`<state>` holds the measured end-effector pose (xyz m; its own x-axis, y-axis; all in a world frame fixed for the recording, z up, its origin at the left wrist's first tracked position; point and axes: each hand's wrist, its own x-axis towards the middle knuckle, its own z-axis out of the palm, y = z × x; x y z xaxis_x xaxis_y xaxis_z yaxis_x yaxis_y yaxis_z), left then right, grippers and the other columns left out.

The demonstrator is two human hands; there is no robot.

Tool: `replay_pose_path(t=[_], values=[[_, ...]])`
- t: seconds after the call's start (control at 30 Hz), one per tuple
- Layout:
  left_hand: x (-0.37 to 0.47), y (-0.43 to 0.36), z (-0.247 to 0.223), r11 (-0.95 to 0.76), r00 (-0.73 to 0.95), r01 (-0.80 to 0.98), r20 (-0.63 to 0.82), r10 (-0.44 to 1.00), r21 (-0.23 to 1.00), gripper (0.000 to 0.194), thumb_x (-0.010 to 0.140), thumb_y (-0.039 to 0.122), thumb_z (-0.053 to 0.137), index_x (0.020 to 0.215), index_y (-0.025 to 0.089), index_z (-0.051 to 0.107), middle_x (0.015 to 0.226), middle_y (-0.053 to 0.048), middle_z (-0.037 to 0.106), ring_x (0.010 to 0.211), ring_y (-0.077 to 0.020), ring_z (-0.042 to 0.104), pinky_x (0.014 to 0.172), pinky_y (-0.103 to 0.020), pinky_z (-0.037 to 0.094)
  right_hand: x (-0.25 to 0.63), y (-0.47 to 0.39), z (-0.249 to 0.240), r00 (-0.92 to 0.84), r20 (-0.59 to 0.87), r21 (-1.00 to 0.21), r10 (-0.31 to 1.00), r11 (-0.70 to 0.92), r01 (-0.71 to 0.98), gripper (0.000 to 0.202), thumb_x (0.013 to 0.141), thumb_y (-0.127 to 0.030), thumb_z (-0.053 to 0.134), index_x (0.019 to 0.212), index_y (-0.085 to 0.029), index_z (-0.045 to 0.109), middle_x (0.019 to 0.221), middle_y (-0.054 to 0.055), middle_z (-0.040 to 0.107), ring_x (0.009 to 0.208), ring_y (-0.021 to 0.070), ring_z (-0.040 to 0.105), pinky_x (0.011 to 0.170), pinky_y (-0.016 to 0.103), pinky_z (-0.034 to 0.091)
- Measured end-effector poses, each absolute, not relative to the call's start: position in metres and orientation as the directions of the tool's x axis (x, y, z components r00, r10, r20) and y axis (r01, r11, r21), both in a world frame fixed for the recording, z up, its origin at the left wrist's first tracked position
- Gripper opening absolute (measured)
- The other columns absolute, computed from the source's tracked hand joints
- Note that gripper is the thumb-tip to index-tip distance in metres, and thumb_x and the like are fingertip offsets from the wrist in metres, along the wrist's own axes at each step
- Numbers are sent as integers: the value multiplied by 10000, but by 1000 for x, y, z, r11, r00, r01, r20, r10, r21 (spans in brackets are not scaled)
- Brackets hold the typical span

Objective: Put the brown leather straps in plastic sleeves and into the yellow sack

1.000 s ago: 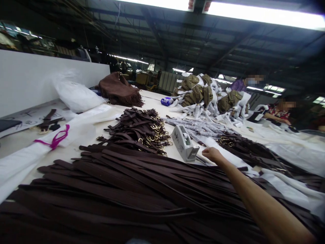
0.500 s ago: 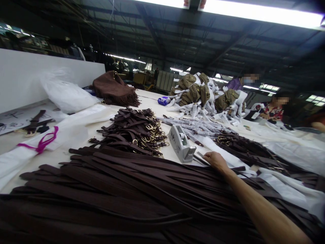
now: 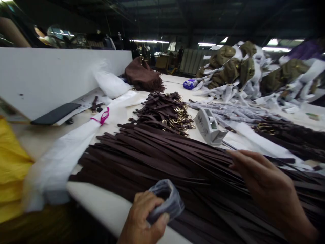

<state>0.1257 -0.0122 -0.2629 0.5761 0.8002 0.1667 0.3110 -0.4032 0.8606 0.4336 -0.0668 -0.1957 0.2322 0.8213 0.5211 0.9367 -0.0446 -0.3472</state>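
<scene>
In my left hand (image 3: pixel 143 217), at the front edge of the table, is a ring-shaped coil wrapped in cloudy clear plastic (image 3: pixel 175 203); what is inside it I cannot make out. Thumb and fingers close around its near side. My right hand (image 3: pixel 264 183) hovers over the right part of the dark brown straps (image 3: pixel 157 152), fingers stretched out and slightly blurred, holding nothing that I can see. A grey tape dispenser (image 3: pixel 209 127) stands just beyond the straps, left of that hand. Behind them lies a heap of shorter brown straps with gold-coloured hooks (image 3: pixel 165 112).
Olive bags with white wrapping (image 3: pixel 228 67) are piled at the back right. A brown fringed bag (image 3: pixel 143 74), a blue-purple packet (image 3: pixel 190 84) and white plastic with a pink tie (image 3: pixel 103 117) also lie around. A white panel (image 3: pixel 63 74) stands at left, above yellow material (image 3: pixel 12 169).
The view has swung left and down. My left hand has come into view with the plastic-wrapped coil. My right hand has drawn back from beside the tape dispenser, its fingers now straight.
</scene>
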Motion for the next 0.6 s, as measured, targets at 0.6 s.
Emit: replay_pose_path(t=[0.6], values=[[120,-38,-216,463,508,-371,-241,827,805,238,798,306,600,949,131,656,769,-22,583,686,-86,466,677,-200,374,265,-95,-228,-186,636,-110,749,326,939,251,880,-117,409,1071,-171,562,939,111,620,848,246,561,698,363,428]])
